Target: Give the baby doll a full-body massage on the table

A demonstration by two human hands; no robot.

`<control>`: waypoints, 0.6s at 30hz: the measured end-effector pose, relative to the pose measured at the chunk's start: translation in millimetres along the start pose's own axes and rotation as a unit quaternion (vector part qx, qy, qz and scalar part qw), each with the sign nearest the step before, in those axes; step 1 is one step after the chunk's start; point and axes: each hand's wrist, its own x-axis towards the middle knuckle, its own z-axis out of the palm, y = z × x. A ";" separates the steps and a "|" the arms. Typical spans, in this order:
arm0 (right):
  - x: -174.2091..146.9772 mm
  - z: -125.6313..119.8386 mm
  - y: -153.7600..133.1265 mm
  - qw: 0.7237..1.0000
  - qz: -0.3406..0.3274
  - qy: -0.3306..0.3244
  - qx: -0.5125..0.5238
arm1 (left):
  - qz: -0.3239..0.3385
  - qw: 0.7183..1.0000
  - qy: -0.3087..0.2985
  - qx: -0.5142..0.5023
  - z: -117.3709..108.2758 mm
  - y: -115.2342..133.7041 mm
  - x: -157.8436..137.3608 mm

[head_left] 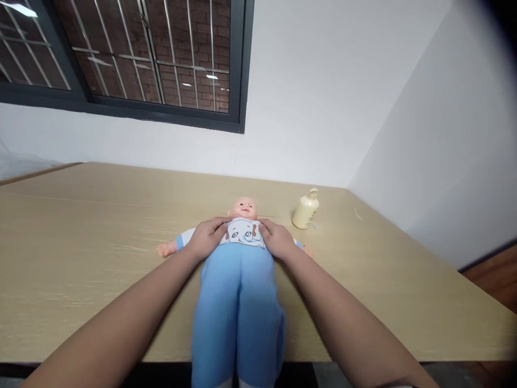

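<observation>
A baby doll [245, 206] lies on its back on the table, its head toward the wall and its arms stretched out sideways. It wears a white shirt [243, 233] with an elephant face on the front and light blue trousers [238, 291]. My left hand [209, 237] is closed on the shirt at the shoulder on the left side of the picture. At the opposite shoulder, my right hand [277, 237] holds the shirt, fingers partly hidden. The doll's legs reach past the table's near edge.
A cream pump bottle [306, 211] stands upright on the wooden table [100, 215], right of the doll's head. Farther right lies a thin pale strip [357, 214]. White walls [302, 97] border the table's back and right, with a barred window [161, 54] at upper left.
</observation>
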 end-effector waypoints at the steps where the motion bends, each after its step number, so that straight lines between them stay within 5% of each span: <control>1: 0.6 0.0 0.4 1.000 -0.013 0.007 -0.001 | 0.002 1.000 -0.002 0.002 -1.0 0.7 0.0; 5: -4.5 -4.4 -7.6 0.993 -0.077 0.082 -0.022 | -0.001 1.000 -0.012 -0.001 -3.5 2.1 0.6; 8: -22.0 -10.5 -32.2 0.973 -0.193 0.121 -0.036 | -0.003 1.000 -0.012 -0.005 -4.3 3.9 0.7; 12: -50.2 -12.0 -72.3 0.915 -0.404 -0.007 0.005 | -0.002 1.000 -0.018 -0.016 -5.3 8.7 -0.4; 18: -43.4 -5.3 -71.3 0.931 -0.360 -0.057 -0.007 | 0.011 0.997 -0.039 -0.066 -4.7 5.8 -0.9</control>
